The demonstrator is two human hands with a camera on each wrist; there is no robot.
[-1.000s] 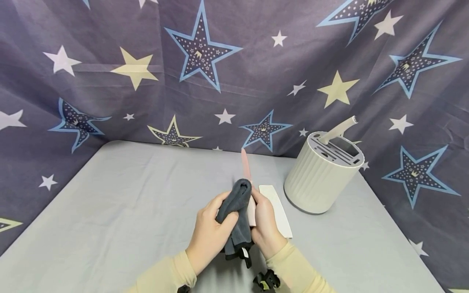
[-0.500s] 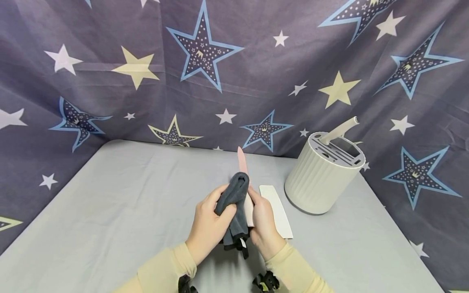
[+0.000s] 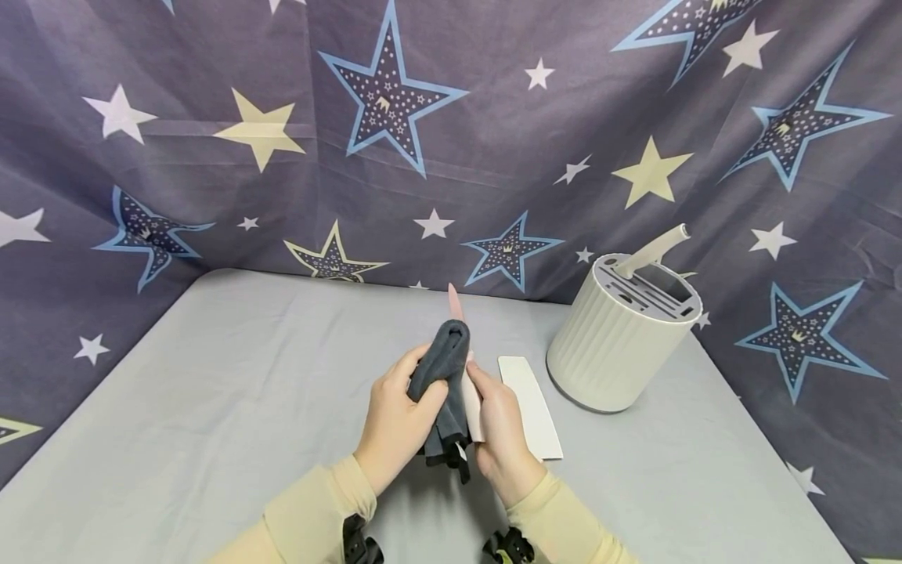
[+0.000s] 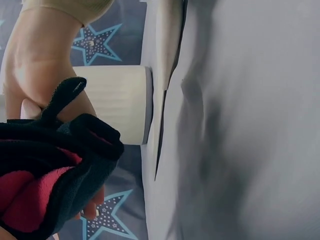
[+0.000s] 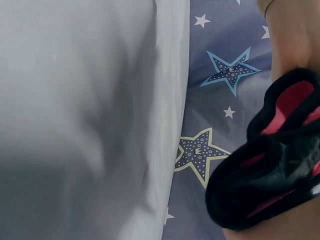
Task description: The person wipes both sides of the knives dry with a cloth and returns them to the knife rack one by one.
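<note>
My left hand (image 3: 395, 415) grips a folded dark grey cloth (image 3: 444, 364), its thumb pressed on top. The left wrist view shows the cloth's red inner side and a dark loop. Against the cloth's right side is a knife with a pink blade (image 3: 456, 304) and a pale handle, the blade pointing away from me. My right hand (image 3: 502, 423) holds that knife by its handle, fingers partly hidden behind it. The cloth covers part of the blade. Right of this hand, a white-bladed knife (image 3: 532, 407) lies on the table; its handle (image 4: 170, 45) shows in the left wrist view.
A cream ribbed knife block (image 3: 613, 345) stands at the back right, with one pale handle (image 3: 651, 251) sticking up from its slotted top. The table has a light grey cover (image 3: 232, 392). Behind it hangs a dark star-patterned curtain (image 3: 493, 141).
Both hands, with the cloth and the pink-bladed knife, have shifted a little to the left and slightly away from me. The white-bladed knife and the knife block have stayed put.
</note>
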